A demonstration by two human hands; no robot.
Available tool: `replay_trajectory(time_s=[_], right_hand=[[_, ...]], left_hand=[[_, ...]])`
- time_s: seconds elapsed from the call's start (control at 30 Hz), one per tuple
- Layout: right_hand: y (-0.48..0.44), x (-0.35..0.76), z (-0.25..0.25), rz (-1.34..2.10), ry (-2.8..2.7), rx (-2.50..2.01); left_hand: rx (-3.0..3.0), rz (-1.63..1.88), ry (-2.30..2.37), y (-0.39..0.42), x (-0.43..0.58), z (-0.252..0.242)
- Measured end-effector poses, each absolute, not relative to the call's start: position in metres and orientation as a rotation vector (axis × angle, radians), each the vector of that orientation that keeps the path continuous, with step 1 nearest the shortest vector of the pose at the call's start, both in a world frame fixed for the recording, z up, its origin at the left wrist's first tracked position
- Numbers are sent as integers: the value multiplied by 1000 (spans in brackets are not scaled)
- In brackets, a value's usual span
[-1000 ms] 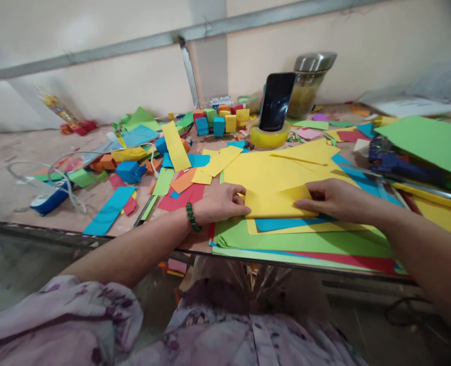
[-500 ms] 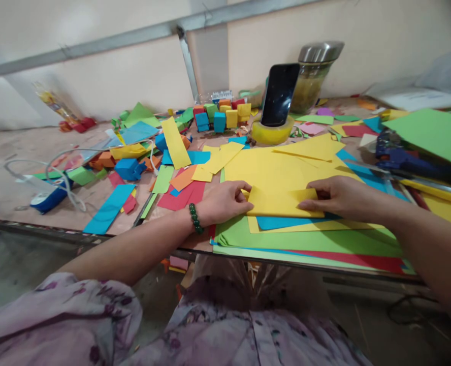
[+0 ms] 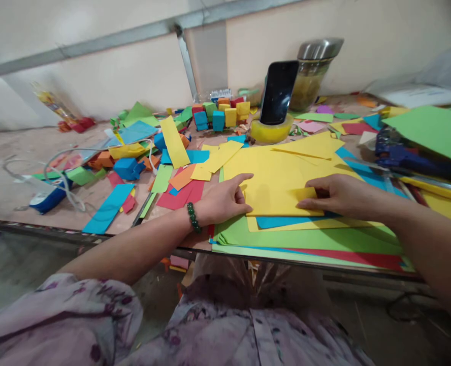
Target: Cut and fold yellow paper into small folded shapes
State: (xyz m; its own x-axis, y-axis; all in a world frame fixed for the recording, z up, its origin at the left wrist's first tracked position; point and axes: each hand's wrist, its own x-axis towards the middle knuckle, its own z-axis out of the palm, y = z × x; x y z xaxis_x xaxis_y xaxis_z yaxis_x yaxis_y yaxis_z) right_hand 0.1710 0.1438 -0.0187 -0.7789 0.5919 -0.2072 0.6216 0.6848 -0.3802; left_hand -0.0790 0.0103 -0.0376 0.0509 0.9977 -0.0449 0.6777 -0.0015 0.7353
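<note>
A folded piece of yellow paper [image 3: 275, 201] lies near the table's front, on a stack of coloured sheets. At its left end is my left hand [image 3: 225, 199], wearing a dark green bead bracelet [image 3: 193, 217]. Its index finger is stretched away from the thumb, and the thumb tip rests by the paper's lower left corner. My right hand [image 3: 334, 195] pinches the right end, where a small part of the paper curls up between thumb and fingers. Beneath lie a larger yellow sheet [image 3: 259, 162], a blue strip [image 3: 279, 222] and green sheets [image 3: 305, 240].
A phone [image 3: 279, 94] stands in a yellow tape roll [image 3: 271, 131] before a lidded jar [image 3: 313, 76]. Folded paper blocks [image 3: 218, 120] sit at the back. Paper scraps, a blue strip [image 3: 109, 208] and a white cable [image 3: 71, 195] cover the left; a green sheet [image 3: 435, 132] lies right.
My left index finger has lifted and spread from the thumb, letting go of the yellow paper's left end. The right hand keeps its pinch in the same place.
</note>
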Motion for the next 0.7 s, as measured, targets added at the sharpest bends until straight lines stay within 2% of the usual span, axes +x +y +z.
replay_trajectory(time_s=[0.17,0.3,0.5,0.7], right_hand=[[145,173,-21,-668,2834,1010],[144,173,-21,-674,2823,1027],[144,172,-20,-701,2793,1061],[146,172,-24,-730,2791,1067]], left_hand=[[2059,697,1717,7,-80,-34],[2448,589,1454,7,-83,-32],[2498,571,1188,12,-94,-30],[2541,507,1112,10,-101,-24]])
